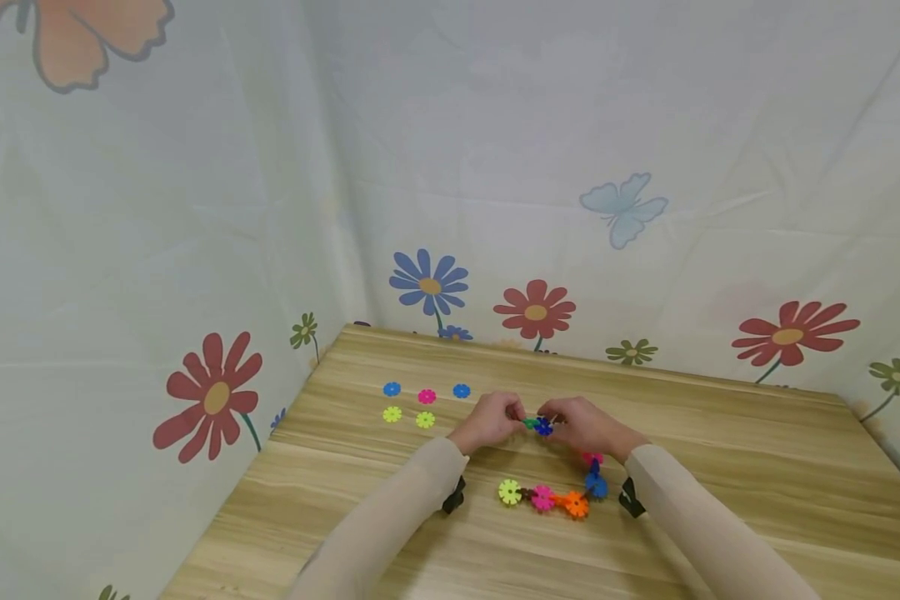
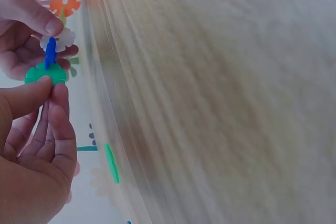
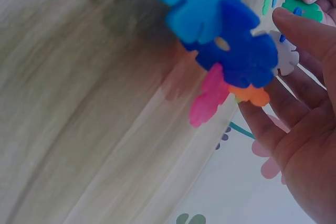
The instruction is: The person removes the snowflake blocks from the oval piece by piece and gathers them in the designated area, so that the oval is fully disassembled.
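My left hand [image 1: 495, 418] pinches a green flower-shaped plastic disc [image 2: 47, 74] between thumb and fingers. A dark blue disc [image 2: 50, 53], slotted into the green one, links it to a white disc [image 2: 64, 39]. Thumb and fingers of my right hand [image 1: 587, 423] hold that white disc. From there a chain of interlocked discs runs on, with an orange disc [image 2: 66, 1] beyond the white one. On the table side of my right wrist the chain shows a pink disc [image 1: 542, 498], an orange one and a yellow-green end disc [image 1: 509, 492].
Several loose discs lie on the wooden table [image 1: 330, 500] left of my hands, among them a blue disc [image 1: 392, 389], a pink disc [image 1: 427, 397] and a yellow-green disc [image 1: 425, 420]. A flower-printed cloth [image 1: 495, 167] hangs behind the table and along its left side.
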Tool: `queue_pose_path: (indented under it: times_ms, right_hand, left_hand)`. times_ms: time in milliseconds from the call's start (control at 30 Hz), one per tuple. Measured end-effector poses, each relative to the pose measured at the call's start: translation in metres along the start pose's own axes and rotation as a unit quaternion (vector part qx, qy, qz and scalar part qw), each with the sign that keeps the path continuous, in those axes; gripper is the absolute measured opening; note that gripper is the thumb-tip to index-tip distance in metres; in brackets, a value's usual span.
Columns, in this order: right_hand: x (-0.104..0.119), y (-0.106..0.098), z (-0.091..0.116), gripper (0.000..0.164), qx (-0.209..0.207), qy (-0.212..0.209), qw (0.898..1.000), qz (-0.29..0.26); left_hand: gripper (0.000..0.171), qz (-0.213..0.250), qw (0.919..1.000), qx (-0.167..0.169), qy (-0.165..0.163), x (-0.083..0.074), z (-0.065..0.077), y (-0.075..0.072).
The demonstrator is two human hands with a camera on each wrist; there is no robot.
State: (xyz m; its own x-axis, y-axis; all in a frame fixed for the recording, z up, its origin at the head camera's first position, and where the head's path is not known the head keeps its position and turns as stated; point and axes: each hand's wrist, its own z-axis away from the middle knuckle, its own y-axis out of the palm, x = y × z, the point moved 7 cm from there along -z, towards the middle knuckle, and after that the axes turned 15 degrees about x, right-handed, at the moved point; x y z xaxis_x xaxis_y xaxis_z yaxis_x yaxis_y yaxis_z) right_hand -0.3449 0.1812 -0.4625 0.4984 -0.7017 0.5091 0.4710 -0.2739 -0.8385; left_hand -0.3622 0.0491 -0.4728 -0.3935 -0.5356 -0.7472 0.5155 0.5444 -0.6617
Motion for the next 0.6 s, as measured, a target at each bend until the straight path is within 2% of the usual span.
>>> queue_pose_path:
  times_ms: [200, 367, 600]
  right_hand:
    - [-0.0029, 0.0001, 0.0015, 0.019, 0.002, -0.004, 1.0, 0.017]
    - [-0.002, -0.0007, 0.003, 0.019, 0.001, -0.009, 1.0, 0.009]
    - [0.0012, -0.0031, 0.0044, 0.02, -0.008, -0.022, 0.999, 0.028]
  left_hand:
    - [0.012, -0.003, 1.0, 0.002, 0.003, -0.0003, 0.0002, -0.0002]
    - [0.011, 0.001, 1.0, 0.003, 0.0, -0.0004, -0.0003, 0.0001]
    - [0.011, 0.001, 0.9999, 0.011, -0.006, -0.0086, -0.0001, 0.0011]
